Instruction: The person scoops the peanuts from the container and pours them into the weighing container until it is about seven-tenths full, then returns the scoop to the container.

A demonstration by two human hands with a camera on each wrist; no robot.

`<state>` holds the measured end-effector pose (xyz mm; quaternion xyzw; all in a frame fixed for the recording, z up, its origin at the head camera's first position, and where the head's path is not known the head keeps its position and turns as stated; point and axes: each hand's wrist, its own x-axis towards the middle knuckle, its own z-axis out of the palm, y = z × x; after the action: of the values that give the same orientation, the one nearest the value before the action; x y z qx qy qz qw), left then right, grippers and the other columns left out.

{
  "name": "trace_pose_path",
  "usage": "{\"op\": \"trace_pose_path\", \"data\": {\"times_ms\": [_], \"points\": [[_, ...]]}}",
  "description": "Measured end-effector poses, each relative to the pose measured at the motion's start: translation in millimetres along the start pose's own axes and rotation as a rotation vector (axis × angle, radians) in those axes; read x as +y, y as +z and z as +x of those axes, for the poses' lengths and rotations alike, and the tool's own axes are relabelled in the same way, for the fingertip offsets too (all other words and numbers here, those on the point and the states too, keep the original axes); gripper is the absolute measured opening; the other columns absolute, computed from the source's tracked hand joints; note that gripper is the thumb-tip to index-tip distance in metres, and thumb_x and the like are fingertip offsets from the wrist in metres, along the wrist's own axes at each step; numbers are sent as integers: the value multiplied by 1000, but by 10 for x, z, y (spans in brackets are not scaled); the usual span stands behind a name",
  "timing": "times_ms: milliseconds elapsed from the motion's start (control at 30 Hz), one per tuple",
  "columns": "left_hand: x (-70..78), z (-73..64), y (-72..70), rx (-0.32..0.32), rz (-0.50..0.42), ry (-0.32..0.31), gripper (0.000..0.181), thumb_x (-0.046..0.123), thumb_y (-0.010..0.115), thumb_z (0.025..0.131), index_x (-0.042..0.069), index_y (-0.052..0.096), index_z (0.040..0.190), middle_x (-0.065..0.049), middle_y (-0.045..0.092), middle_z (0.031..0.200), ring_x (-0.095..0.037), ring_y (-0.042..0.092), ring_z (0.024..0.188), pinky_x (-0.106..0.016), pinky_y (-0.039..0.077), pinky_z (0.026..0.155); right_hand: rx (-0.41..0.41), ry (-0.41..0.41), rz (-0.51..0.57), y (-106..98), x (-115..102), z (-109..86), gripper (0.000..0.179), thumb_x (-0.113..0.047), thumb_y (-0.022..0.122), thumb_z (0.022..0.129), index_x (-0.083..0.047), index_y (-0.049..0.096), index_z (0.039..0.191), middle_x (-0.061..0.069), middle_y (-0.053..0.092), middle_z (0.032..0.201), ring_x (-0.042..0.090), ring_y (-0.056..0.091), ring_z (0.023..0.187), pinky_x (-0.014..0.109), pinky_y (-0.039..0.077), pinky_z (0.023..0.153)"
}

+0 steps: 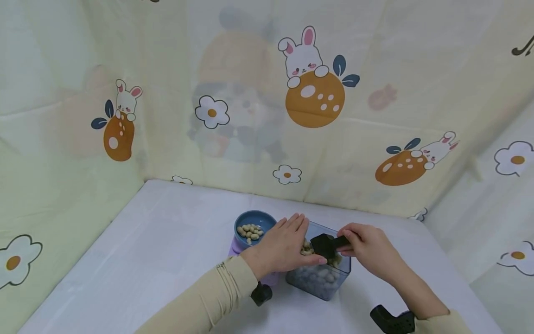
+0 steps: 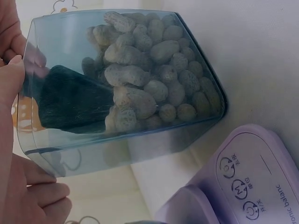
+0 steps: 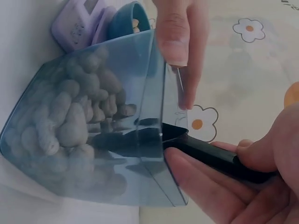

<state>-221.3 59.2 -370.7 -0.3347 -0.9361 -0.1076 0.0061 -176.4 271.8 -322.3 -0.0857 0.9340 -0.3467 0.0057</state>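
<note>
The bowl (image 1: 255,217) is close left of the box (image 1: 340,280); there's table (image 1: 417,260) room right. In the box, the scoop (image 1: 324,246) points down, its long handle (image 3: 212,156) slanting up right. Right hand (image 1: 371,248) grips it; left hand (image 1: 280,246), fingers straight, touches the box.

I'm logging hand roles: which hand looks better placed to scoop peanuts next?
Probably the right hand: it holds the black scoop, which reaches the peanuts inside the blue-tinted container. The left hand rests at the container's rim and holds no scoop.
</note>
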Motion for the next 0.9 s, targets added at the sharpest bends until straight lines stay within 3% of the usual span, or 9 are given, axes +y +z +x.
{"op": "trace_pose_path", "data": {"times_ms": [300, 433, 733, 900], "points": [[13, -2, -25, 4, -4, 3, 102, 81, 40, 87, 8, 27, 157, -8, 28, 163, -22, 26, 152, -41, 28, 122, -85, 60, 71, 20, -21, -2, 24, -4, 45, 104, 10, 65, 107, 18, 70, 98, 23, 75, 78, 28, 61, 67], [9, -3, -21, 6, 4, -3, 102, 81, 40, 87, 8, 27, 157, -8, 28, 163, -21, 26, 152, -41, 28, 122, -76, 91, 76, 48, -48, 1, 25, -5, 45, 104, 10, 65, 107, 19, 70, 100, 23, 75, 78, 29, 61, 66], [32, -11, 4, -4, 26, -14, 103, 83, 39, 86, 8, 28, 157, -7, 30, 163, -21, 26, 152, -41, 29, 122, -130, 204, 285, 42, 51, 40, 34, -5, 37, 106, 20, 56, 118, 25, 67, 106, 28, 76, 84, 34, 62, 73], [59, 0, 5, 19, 52, -14, 104, 82, 37, 86, 7, 28, 156, -9, 31, 162, -22, 27, 152, -40, 29, 122, -138, 185, 278, 88, -22, 35, 33, -8, 39, 106, 17, 59, 116, 25, 67, 107, 27, 76, 86, 35, 62, 75]]}}
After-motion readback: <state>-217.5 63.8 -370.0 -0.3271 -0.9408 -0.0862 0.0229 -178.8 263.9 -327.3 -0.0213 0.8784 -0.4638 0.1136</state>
